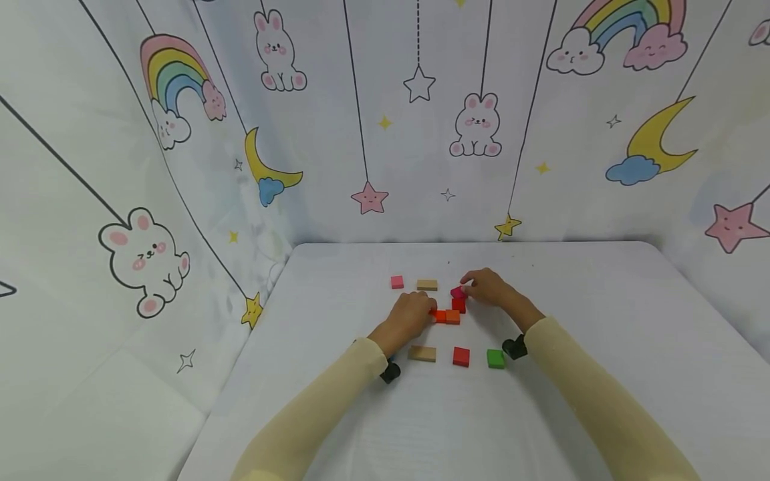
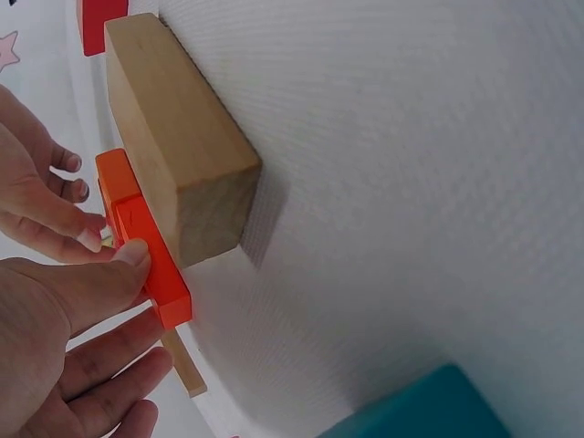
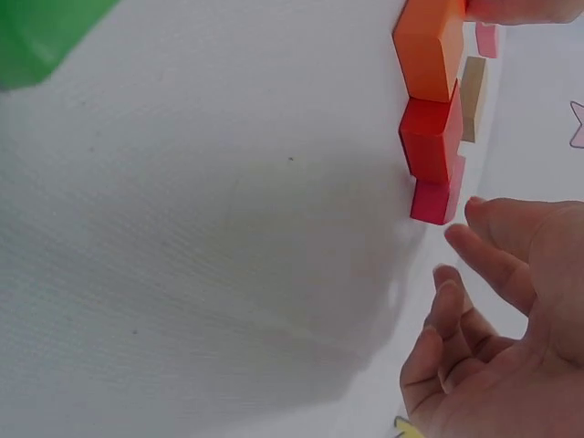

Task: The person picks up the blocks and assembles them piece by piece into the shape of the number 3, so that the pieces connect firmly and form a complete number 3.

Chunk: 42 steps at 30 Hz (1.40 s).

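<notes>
Beside the middle of the table, my left hand (image 1: 409, 314) pinches a red-orange block (image 2: 164, 274), its thumb on the near face. An orange block (image 1: 452, 317) stands at that block's right end. Behind it are a red block (image 3: 429, 137) and then a magenta block (image 3: 431, 203), together forming a bent row. My right hand (image 1: 488, 287) is beside the magenta block, fingers loosely bent and spread. In the right wrist view, its fingertips (image 3: 479, 210) sit just off that block, with nothing held.
Nearer me lie a wooden block (image 1: 422, 353), another red block (image 1: 461, 357) and a green block (image 1: 496, 359). A pink block (image 1: 397, 282) and a second wooden block (image 1: 427, 284) lie farther back. A teal block (image 2: 420, 411) shows below the left wrist. Patterned cloth walls surround the white table (image 1: 577, 287).
</notes>
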### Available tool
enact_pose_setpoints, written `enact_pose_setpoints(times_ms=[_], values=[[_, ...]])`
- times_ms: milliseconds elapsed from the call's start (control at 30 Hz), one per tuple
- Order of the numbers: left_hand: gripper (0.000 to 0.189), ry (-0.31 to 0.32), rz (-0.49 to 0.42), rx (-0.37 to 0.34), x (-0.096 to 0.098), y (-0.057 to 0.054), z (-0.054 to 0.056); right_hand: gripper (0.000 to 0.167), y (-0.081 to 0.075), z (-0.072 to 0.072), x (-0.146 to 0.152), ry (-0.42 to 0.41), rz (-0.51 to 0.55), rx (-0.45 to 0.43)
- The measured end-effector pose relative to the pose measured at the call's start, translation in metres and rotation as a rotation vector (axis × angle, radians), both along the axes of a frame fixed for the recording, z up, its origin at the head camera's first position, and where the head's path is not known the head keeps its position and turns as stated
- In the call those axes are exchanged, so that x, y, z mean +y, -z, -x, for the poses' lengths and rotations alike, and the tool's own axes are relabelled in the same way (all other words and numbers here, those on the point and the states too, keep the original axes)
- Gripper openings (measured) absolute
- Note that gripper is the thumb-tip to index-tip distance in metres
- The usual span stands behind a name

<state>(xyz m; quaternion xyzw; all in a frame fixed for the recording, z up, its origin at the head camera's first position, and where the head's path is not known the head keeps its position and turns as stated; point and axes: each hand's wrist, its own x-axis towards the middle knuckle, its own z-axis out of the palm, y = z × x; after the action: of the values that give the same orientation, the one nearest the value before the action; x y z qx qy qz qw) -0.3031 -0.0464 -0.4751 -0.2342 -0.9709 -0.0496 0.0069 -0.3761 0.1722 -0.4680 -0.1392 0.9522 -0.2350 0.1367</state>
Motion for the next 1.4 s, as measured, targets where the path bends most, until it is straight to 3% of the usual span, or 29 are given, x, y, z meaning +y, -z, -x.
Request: enact_pose_setpoints(times_ms=[367,667,1133,1400], values=[[0.024,0.007,0.008,0.012,-0.003,0.002,0.002,0.037,-0.006,0.010,-0.019,-0.013,0.022,0.051],[0.022,0.039,0.037,0.043,-0.002,0.003,0.004,0.034,-0.001,0.023,-0.044,-0.030,-0.082,0.124],[0.022,0.036,0.037,0.048,0.000,0.002,0.002,0.032,0.008,0.027,-0.063,-0.035,-0.072,0.088],[0.022,0.035,0.051,0.048,0.000,0.002,0.002,0.028,-0.001,0.026,-0.063,-0.040,-0.069,0.066]])
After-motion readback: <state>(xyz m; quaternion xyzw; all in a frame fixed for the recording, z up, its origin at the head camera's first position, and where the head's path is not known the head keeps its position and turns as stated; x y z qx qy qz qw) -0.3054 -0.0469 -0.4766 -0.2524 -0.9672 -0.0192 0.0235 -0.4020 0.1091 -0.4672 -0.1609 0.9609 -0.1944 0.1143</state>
